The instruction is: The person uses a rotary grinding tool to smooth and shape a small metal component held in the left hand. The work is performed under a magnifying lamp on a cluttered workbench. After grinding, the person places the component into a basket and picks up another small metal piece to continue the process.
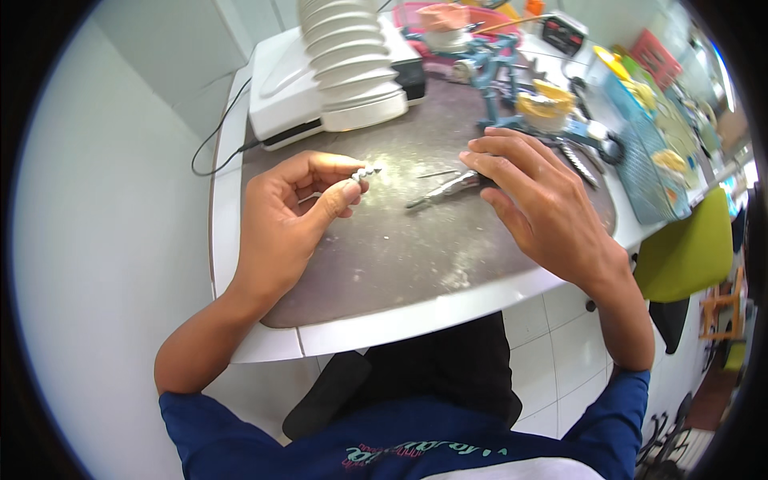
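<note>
Between the thumb and fingertips of my left hand [284, 212] is a small, silvery, bumpy piece like a row of metal dental crowns [366, 174]. It is held above the mat, in a bright pool of light. My right hand [548, 204] has its fingers stretched out and apart over the rear end of a rotary handpiece [452, 192]. The handpiece's slim metal tip points left toward the mat. My fingers hide its back part, and whether they touch it is unclear. Just beyond it lies a thin metal rod [438, 174].
A dusty grey mat [336, 280] covers the white-edged table. At the back stands a white machine [280, 88] with a ribbed hose [352, 64]. Blue articulators [496, 72], one holding a yellow cast [546, 106], pliers [578, 164] and a blue basket [640, 160] crowd the right.
</note>
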The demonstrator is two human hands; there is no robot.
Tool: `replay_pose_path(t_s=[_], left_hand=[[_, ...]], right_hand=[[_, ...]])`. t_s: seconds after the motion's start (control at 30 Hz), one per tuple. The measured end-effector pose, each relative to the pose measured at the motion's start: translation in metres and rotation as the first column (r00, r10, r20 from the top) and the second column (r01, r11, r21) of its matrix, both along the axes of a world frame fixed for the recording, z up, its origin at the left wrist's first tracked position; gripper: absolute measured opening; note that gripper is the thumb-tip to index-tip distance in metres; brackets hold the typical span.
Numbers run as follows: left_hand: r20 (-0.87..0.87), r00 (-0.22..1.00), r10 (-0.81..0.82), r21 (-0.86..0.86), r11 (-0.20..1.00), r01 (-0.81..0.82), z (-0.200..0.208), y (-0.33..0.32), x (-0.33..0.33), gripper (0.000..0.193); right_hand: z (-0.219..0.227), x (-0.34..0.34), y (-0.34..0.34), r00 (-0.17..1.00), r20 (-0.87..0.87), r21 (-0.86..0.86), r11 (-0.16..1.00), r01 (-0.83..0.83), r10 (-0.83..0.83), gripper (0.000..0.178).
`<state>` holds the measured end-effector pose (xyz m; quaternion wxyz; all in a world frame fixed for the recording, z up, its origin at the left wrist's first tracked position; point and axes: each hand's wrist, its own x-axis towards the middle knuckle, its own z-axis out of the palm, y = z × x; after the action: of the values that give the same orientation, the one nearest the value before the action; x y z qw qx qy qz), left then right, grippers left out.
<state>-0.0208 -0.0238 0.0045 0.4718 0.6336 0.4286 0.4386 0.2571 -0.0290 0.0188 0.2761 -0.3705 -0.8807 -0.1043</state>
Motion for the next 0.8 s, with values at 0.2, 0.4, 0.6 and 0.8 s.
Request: replay_pose_path(t_s=[0.2, 0.4, 0.6, 0.8], left_hand=[[0.04, 0.998, 0.058, -0.183, 0.982, -0.05, -0.006, -0.001, -0.013, 0.022], [0.082, 0.993, 0.079, -0.169, 0.984, -0.065, -0.008, 0.0, -0.014, 0.019], [0.099, 0.99, 0.102, -0.169, 0.982, -0.085, -0.006, 0.002, -0.013, 0.02], [0.075, 0.993, 0.097, -0.163, 0.983, -0.084, -0.006, 0.001, -0.016, 0.02]], right_hand=[[-0.029, -0.008, 0.026, 0.994, 0.034, -0.124, 0.987, -0.1, 0.105, 0.031], [-0.028, -0.004, 0.024, 0.999, -0.006, -0.166, 0.985, -0.049, 0.049, 0.032], [-0.026, 0.009, 0.027, 1.0, 0.012, -0.161, 0.987, 0.017, -0.015, 0.037], [-0.026, 0.01, 0.024, 0.999, 0.028, -0.159, 0.987, 0.035, -0.031, 0.037]])
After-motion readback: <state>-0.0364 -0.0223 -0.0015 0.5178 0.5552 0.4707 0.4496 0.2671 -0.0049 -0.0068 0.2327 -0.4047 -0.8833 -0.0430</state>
